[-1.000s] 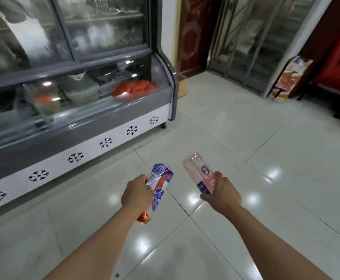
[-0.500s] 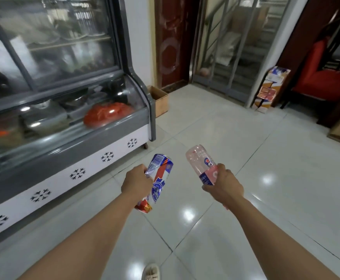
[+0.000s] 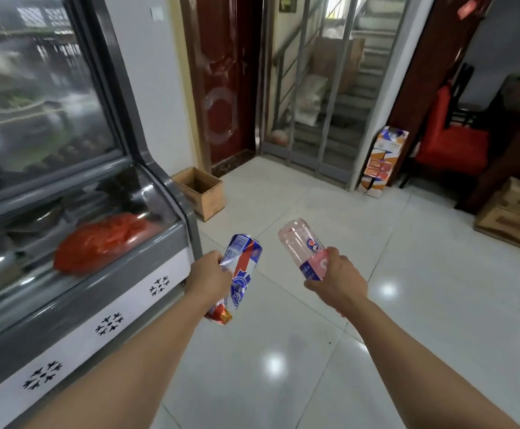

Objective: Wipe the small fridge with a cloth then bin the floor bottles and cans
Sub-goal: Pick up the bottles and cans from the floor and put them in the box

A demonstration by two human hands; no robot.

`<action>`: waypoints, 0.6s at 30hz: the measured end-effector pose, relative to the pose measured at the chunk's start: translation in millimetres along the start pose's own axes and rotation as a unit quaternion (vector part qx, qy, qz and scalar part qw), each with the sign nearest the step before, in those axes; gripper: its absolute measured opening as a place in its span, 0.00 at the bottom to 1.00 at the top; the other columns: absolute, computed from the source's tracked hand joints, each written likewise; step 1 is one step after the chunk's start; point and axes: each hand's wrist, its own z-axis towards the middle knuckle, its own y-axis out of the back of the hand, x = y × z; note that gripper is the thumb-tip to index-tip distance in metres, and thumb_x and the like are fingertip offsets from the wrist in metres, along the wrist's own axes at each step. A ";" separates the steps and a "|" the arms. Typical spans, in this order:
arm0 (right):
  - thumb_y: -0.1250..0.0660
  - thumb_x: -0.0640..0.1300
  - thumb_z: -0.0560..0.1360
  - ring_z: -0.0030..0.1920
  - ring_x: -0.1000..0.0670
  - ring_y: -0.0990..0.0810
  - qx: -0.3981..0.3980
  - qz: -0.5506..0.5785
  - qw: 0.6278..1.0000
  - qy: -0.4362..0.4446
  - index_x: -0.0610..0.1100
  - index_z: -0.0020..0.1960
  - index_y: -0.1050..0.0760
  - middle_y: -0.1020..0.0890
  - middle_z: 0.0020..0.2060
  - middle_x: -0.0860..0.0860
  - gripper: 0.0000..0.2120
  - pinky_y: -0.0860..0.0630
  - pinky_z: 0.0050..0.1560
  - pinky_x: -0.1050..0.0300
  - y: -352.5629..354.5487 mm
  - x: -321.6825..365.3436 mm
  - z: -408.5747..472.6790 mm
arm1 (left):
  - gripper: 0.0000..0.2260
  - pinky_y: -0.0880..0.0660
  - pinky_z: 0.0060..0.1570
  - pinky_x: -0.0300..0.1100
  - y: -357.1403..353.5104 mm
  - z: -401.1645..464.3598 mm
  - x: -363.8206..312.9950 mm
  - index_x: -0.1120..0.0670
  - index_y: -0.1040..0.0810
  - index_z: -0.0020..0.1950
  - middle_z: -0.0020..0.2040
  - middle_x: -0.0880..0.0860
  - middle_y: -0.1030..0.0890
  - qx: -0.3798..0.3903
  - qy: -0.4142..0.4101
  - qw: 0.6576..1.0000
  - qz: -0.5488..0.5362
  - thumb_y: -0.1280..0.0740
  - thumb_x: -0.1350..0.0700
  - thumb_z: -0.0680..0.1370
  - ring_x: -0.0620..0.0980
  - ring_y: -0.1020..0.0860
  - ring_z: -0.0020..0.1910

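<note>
Box [image 3: 201, 193] now nearer; L fingers [image 3: 214, 258] grip cans [image 3: 243, 270]; R bottle [image 3: 305, 249].

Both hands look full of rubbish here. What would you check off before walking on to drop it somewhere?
1. Left hand grips the can: ok.
2. Right hand grips the pink bottle: ok.
3. White tiled floor ahead free of obstacles: ok.
4. Open cardboard box beside the display fridge is the bin: cannot tell.
5. Bottle capped, so no drips: cannot tell.
</note>
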 end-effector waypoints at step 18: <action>0.27 0.55 0.67 0.47 0.45 0.23 0.052 -0.041 0.989 0.131 0.46 0.64 0.38 0.25 0.54 0.47 0.32 0.25 0.40 0.54 24.5 84.9 423.9 | 0.07 0.28 0.33 0.38 -21.3 348.0 -107.0 0.52 0.28 0.54 0.53 0.54 0.20 -0.109 0.133 0.985 0.004 0.36 0.55 0.76 0.48 0.25 0.39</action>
